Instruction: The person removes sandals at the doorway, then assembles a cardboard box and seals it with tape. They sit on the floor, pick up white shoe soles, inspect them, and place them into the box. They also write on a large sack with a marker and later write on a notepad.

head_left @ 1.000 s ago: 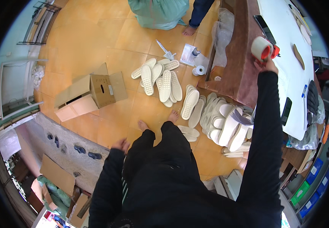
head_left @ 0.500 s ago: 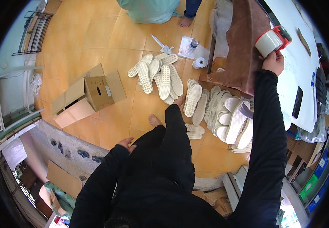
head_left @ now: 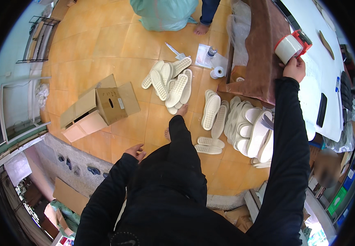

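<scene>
right hand [head_left: 294, 69] clasps tape dispenser [head_left: 291, 46] | left hand [head_left: 135, 151] loose, empty | risk: tripping on white soles [head_left: 173, 82] underfoot

— What does the person wear?
— A black top with long sleeves that reach the wrists. The right hand [head_left: 294, 69] and left hand [head_left: 135, 152] are bare, no gloves.
— And lower down?
— Black trousers. The feet are bare too, with no shoes or socks.
</scene>
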A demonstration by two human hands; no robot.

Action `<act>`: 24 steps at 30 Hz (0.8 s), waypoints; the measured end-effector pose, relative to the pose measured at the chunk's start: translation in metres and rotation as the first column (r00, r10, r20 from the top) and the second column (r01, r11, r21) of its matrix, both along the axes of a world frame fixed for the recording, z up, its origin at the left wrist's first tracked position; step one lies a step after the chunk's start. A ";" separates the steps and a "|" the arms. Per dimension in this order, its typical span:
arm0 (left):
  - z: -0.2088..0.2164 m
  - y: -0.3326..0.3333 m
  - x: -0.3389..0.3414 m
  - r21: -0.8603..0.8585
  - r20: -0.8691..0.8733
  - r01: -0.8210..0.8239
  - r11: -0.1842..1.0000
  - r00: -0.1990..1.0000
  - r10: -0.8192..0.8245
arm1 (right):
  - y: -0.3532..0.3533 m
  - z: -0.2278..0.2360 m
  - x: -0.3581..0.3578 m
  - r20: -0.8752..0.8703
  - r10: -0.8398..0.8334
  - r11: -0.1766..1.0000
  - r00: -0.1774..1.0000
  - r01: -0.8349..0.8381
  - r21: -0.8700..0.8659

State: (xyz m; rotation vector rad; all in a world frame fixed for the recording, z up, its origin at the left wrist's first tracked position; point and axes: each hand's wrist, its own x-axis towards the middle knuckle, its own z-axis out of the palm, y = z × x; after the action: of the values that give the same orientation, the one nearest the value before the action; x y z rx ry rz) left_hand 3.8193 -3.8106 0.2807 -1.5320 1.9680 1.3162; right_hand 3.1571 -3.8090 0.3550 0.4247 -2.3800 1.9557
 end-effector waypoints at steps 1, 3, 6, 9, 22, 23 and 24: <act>0.003 0.001 -0.010 0.026 -0.004 -0.010 1.000 1.000 0.010 | 0.001 -0.004 -0.003 -0.012 0.001 1.000 1.000 -0.001 -0.019; 0.007 0.003 -0.023 -0.001 -0.093 -0.038 0.999 0.995 0.038 | 0.002 -0.014 -0.013 -0.023 0.012 1.000 1.000 -0.012 -0.005; 0.010 0.006 -0.017 0.005 -0.056 0.005 1.000 0.998 -0.005 | 0.011 -0.034 -0.038 -0.196 0.006 0.993 0.981 0.017 0.120; 0.016 0.010 0.017 -0.058 0.005 -0.007 0.998 1.000 0.007 | 0.016 -0.046 -0.063 0.156 0.113 0.993 0.981 -0.105 -0.062; 0.071 0.030 0.075 0.337 -0.383 -0.796 0.503 0.372 0.846 | -0.027 -0.050 0.361 0.614 0.747 0.402 0.253 -0.909 -0.115; 0.073 0.025 0.080 0.346 -0.457 -0.792 0.503 0.326 0.828 | -0.040 -0.044 0.411 0.534 0.824 0.091 0.190 -0.974 0.206; 0.076 0.020 0.089 0.432 -0.498 -0.785 0.443 0.202 0.843 | -0.051 -0.037 0.462 0.654 0.757 0.016 0.009 -1.000 -0.005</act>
State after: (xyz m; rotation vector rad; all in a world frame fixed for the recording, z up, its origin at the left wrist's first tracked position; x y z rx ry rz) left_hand 3.9083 -3.7904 0.3563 -2.4794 1.1723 2.6729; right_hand 3.6188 -3.8596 0.3183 2.5494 -3.3387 1.6100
